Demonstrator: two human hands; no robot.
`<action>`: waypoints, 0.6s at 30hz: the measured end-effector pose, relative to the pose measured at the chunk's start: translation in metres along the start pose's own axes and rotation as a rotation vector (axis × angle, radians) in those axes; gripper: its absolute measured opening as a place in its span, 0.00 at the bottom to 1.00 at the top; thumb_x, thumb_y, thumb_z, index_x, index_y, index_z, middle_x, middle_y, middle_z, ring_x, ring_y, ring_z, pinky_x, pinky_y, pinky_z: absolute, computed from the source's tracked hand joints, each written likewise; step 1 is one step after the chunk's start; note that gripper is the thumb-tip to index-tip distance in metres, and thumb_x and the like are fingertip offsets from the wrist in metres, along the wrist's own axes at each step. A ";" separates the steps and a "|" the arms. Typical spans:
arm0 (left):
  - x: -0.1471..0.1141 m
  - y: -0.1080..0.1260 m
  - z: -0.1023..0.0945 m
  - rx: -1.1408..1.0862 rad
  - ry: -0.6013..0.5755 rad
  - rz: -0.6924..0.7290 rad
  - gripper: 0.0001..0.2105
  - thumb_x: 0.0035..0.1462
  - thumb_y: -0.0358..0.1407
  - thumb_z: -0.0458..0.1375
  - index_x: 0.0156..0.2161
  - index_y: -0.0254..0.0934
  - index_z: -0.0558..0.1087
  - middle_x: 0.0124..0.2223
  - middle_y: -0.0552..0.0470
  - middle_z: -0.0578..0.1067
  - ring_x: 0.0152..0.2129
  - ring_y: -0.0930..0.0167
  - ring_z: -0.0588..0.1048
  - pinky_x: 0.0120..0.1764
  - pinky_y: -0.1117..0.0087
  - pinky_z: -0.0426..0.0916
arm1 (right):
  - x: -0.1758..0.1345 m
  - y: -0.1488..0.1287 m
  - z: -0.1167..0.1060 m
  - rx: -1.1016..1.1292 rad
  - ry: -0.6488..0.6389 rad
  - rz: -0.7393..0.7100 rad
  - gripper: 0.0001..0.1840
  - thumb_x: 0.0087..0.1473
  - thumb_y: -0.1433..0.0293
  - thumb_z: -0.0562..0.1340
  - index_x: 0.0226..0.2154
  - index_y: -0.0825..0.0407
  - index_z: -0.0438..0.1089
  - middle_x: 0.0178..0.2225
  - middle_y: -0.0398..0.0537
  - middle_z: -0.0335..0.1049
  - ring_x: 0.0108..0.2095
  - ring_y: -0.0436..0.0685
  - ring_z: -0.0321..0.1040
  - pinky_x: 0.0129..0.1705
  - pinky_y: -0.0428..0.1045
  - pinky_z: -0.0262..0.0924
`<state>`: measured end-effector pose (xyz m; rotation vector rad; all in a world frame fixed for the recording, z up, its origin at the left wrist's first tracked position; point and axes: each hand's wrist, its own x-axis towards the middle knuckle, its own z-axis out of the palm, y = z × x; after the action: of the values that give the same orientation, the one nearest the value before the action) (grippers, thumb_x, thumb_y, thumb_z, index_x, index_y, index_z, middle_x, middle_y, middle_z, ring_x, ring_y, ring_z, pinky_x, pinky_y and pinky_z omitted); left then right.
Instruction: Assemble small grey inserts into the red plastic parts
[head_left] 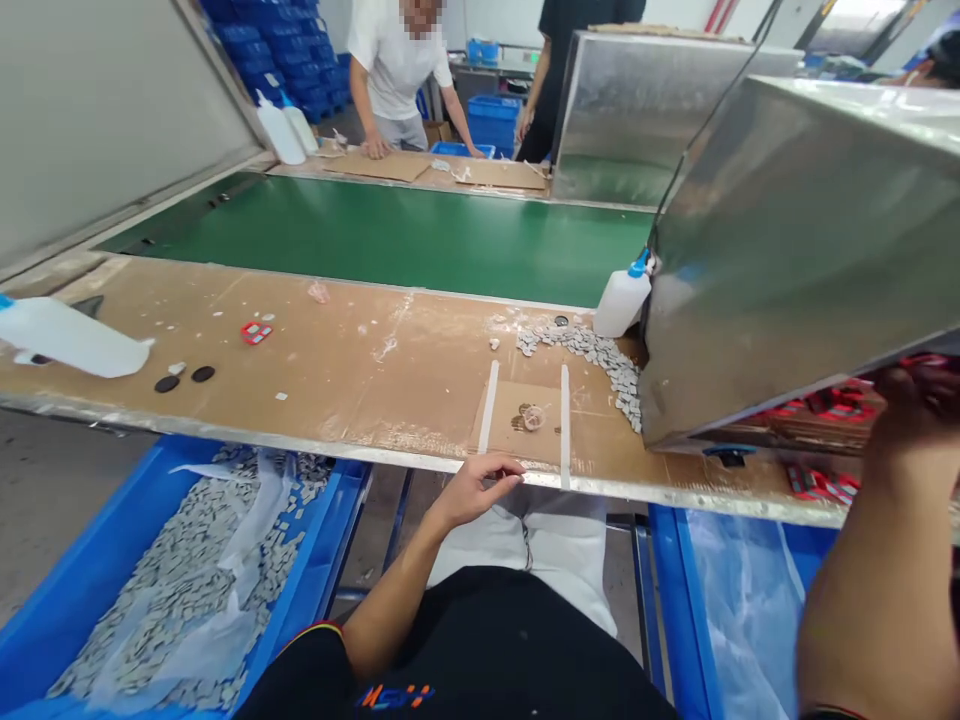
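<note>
My left hand (480, 488) rests at the front edge of the worktable, palm down, its thumb apart from loosely bent fingers, with nothing in it. Just beyond it lies a cardboard square (510, 395) flanked by two white strips, with a small pinkish lump (533, 418) on it. At the far right, my right hand (919, 400) reaches under the metal housing (787, 240), among red plastic parts (844, 400). Shadow and the frame edge hide its fingertips, so any hold is unclear. More red parts (817, 483) lie near the table edge.
Small grey pieces (592, 350) curve beside a white squeeze bottle (622, 300). A green conveyor belt (390, 235) runs behind the table. Another bottle (75, 335) lies left, near a red part (256, 332). Blue bins (341, 540) stand below. Two people stand across the belt.
</note>
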<state>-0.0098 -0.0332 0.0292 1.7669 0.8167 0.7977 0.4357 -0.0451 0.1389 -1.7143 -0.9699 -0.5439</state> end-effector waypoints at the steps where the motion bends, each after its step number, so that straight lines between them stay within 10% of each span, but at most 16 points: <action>1: -0.001 0.003 0.005 -0.010 -0.046 0.025 0.12 0.64 0.39 0.57 0.39 0.33 0.79 0.36 0.44 0.82 0.34 0.67 0.78 0.38 0.69 0.72 | -0.014 0.006 -0.014 0.044 0.035 0.082 0.23 0.57 0.47 0.62 0.35 0.51 0.73 0.39 0.59 0.75 0.40 0.64 0.76 0.44 0.63 0.69; 4: 0.004 0.010 0.026 -0.056 -0.213 0.117 0.12 0.65 0.39 0.56 0.41 0.34 0.79 0.35 0.45 0.81 0.32 0.69 0.78 0.37 0.69 0.72 | -0.085 -0.004 -0.049 0.349 -0.030 0.385 0.27 0.38 0.43 0.72 0.27 0.46 0.69 0.35 0.60 0.76 0.38 0.71 0.76 0.44 0.69 0.67; 10: 0.028 0.019 0.058 -0.227 -0.251 0.195 0.31 0.57 0.48 0.65 0.63 0.42 0.67 0.60 0.39 0.72 0.47 0.63 0.78 0.47 0.64 0.75 | -0.221 -0.095 -0.036 0.867 -0.824 0.676 0.28 0.44 0.41 0.69 0.33 0.45 0.65 0.39 0.54 0.78 0.35 0.64 0.77 0.37 0.60 0.72; 18: 0.028 0.003 0.021 -0.159 -0.131 0.223 0.15 0.56 0.44 0.67 0.47 0.39 0.78 0.54 0.42 0.78 0.52 0.61 0.77 0.56 0.58 0.71 | -0.237 -0.128 0.008 0.890 -0.994 0.695 0.21 0.51 0.49 0.69 0.36 0.46 0.69 0.37 0.51 0.78 0.33 0.57 0.75 0.38 0.54 0.72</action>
<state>0.0233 -0.0212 0.0298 1.7649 0.4618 0.8572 0.1956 -0.1025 0.0315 -1.2773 -0.9363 1.1452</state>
